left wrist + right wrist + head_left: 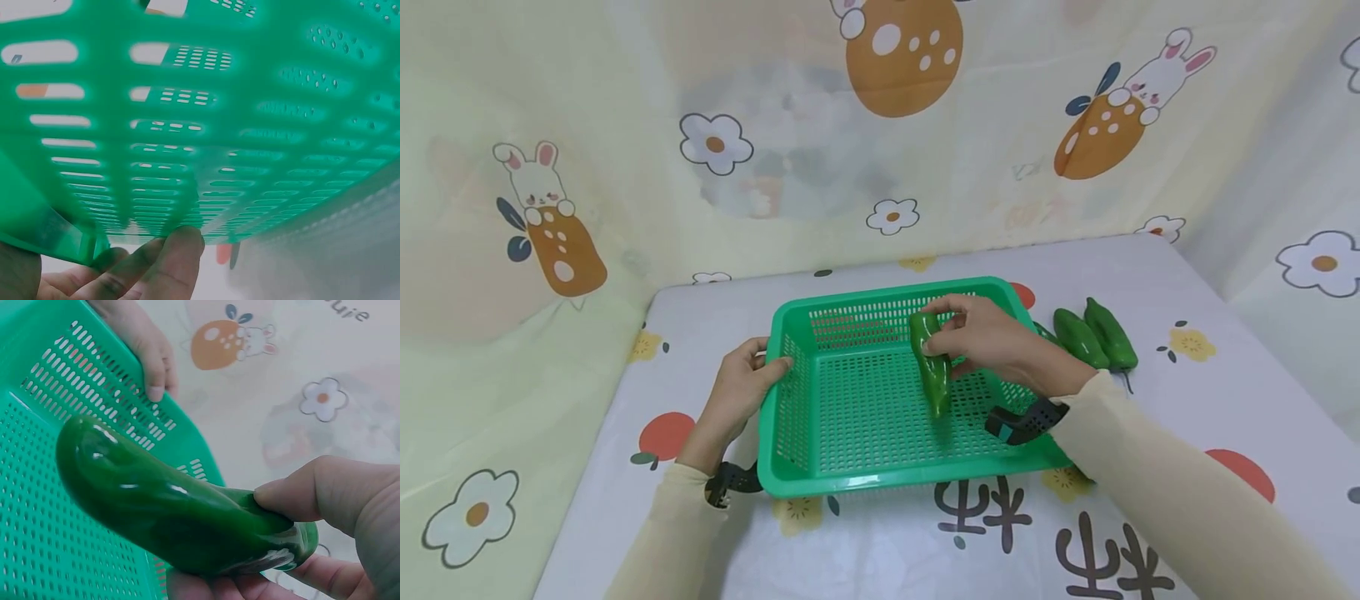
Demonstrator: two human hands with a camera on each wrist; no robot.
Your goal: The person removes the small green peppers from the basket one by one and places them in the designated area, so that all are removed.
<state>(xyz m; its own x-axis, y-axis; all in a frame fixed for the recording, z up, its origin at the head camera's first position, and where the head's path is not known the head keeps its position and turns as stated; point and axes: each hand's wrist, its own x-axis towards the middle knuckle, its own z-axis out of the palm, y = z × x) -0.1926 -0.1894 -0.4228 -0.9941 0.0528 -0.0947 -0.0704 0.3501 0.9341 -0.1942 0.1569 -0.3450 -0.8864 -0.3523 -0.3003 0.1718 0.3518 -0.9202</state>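
A green plastic basket (880,482) with slotted walls and a perforated bottom is in the middle of the head view. My left hand (737,387) grips its left rim, thumb over the inner side and fingers outside. In the left wrist view, those fingers (178,262) show beneath the slotted plastic. Over the basket's right half, my right hand (981,333) pinches a glossy green pepper (934,375) between thumb and fingers, its narrow end pointing down. The right wrist view shows this pepper (162,500) close up, above the basket's inside.
Right of the basket, green peppers (1078,337) lie on the table, one partly hidden behind the right hand and rim. A patterned cloth (820,550) covers the table. Printed curtains (790,83) hang behind it and along both sides.
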